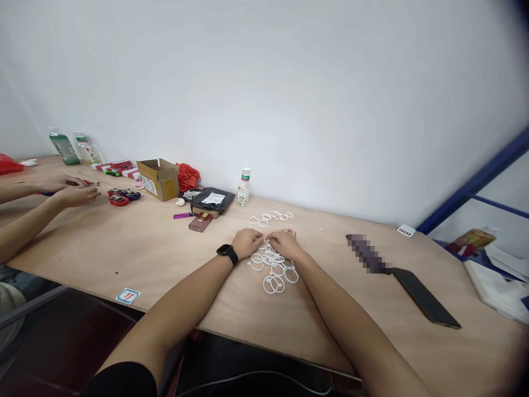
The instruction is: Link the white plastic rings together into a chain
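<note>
My left hand [248,242], with a black watch [227,253] on its wrist, and my right hand [284,243] almost meet over the table. The fingers of both are curled in and pinched at a white plastic ring [268,243], which they partly cover. Below and between my wrists lies a loose pile of similar thin white rings [278,268], some overlapping and some with small round tabs. Past my fingertips, a second group of white rings [263,223] rests on the wood.
A bottle [243,190], black package [212,199], dark red box [200,221], purple lighter [182,215] and open carton [159,179] stand or lie left of centre. Another person's hands [76,190] work at far left near red and blue buckled straps [119,196]. A phone [425,298] lies right.
</note>
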The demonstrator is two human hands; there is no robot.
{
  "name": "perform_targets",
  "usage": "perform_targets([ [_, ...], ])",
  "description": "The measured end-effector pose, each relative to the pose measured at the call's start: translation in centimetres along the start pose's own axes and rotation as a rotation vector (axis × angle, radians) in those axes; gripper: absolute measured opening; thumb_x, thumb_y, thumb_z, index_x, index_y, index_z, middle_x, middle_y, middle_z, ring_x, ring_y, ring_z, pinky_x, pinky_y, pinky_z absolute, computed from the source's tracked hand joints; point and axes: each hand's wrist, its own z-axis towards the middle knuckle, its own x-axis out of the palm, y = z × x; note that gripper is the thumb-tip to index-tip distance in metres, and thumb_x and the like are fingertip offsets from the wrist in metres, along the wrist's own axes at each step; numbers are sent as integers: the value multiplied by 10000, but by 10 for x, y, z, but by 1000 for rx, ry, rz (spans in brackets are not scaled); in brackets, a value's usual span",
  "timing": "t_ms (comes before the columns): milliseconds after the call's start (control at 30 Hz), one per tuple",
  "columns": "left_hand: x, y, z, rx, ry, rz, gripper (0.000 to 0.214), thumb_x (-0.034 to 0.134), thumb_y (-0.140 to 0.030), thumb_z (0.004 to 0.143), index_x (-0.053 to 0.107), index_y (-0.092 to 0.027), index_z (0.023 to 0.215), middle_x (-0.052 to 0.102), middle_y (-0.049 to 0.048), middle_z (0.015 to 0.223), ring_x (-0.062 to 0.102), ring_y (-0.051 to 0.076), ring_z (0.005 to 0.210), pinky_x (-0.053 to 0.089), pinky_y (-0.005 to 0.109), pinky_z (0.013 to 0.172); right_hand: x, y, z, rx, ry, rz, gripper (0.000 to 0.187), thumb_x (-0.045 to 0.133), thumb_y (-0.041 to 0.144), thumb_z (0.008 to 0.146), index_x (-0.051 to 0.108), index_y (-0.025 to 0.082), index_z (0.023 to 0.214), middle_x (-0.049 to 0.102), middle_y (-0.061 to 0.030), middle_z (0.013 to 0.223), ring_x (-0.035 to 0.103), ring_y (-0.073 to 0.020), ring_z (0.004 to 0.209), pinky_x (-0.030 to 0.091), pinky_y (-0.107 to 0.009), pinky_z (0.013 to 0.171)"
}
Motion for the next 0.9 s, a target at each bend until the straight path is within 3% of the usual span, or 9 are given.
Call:
perform_targets([
  [100, -1, -1, 0, 2, 6, 4, 313, 513, -374, 893, 708, -204, 1070, 719, 61, 1060, 626, 232, 998, 448, 343, 909, -1, 3, -3, -46, -98, 1, 222, 491, 296, 914, 691, 297, 1011, 682, -39, 1010, 532, -228, 1033, 200, -477, 1005],
  [300, 0, -1, 1, 15, 8, -9, 337, 492, -365, 905, 686, -193, 1121, 710, 71, 1090, 623, 223, 1015, 441, 332, 924, -8, 15, -8, -158, -338, 5, 230, 426, 256, 937, 634, 251, 1034, 507, -61, 1372, 426, -238, 1230, 208, -452, 1045],
  [467, 0, -2, 2, 52, 15, -38, 316, 503, -343, 898, 691, -201, 1108, 715, 62, 1072, 632, 205, 994, 444, 315, 926, -12, 23, -9, -225, -338, 8, 243, 354, 223, 956, 589, 246, 1015, 660, -45, 1108, 473, -214, 1163, 142, -447, 1092],
  [667, 0, -3, 1, 58, 22, -45, 327, 532, -346, 879, 696, -176, 1105, 715, 62, 1083, 626, 217, 1017, 451, 321, 932, -14, 17, -6, -154, -372, 20, 209, 383, 219, 925, 592, 226, 929, 668, -44, 1002, 508, -211, 1045, 211, -411, 1036],
  [800, -1, -4, 1, 54, 29, -36, 330, 527, -355, 877, 700, -179, 1097, 719, 64, 1070, 628, 213, 998, 461, 315, 915, -14, 7, 2, -26, -281, 22, 163, 445, 189, 837, 590, 210, 767, 669, -33, 827, 533, -210, 919, 294, -368, 928],
  [900, -1, -4, 0, 57, 29, -48, 331, 525, -361, 876, 702, -179, 1089, 719, 65, 1069, 632, 215, 987, 464, 323, 910, -14, 1, 8, 27, -202, 12, 180, 441, 190, 817, 614, 204, 770, 666, -38, 803, 543, -207, 870, 341, -333, 851],
])
